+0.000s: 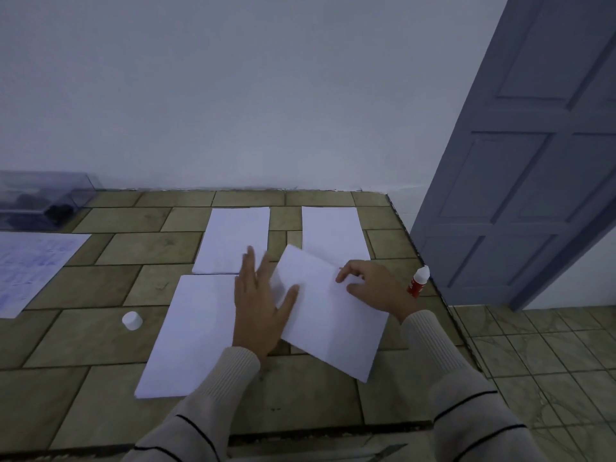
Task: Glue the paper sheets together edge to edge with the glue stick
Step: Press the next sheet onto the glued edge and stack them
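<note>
Several white paper sheets lie on a tiled surface. One sheet (235, 240) is at the back left, another (333, 233) at the back right, and a third (190, 335) in front on the left. A fourth sheet (330, 321) lies skewed at the front right. My left hand (260, 305) rests flat with spread fingers across the gap, its thumb on the skewed sheet's left edge. My right hand (373, 288) presses fingertips on that sheet's upper right part. The glue bottle (418, 281), red with a white tip, stands uncapped right of my right hand. Its white cap (132, 320) sits to the left.
A written-on sheet (30, 268) lies at the far left. Behind it stands a clear plastic box (43, 198) by the wall. The tiled surface's edge (430, 275) runs along the right, with a lower tiled floor and a grey-blue door (533, 161) beyond.
</note>
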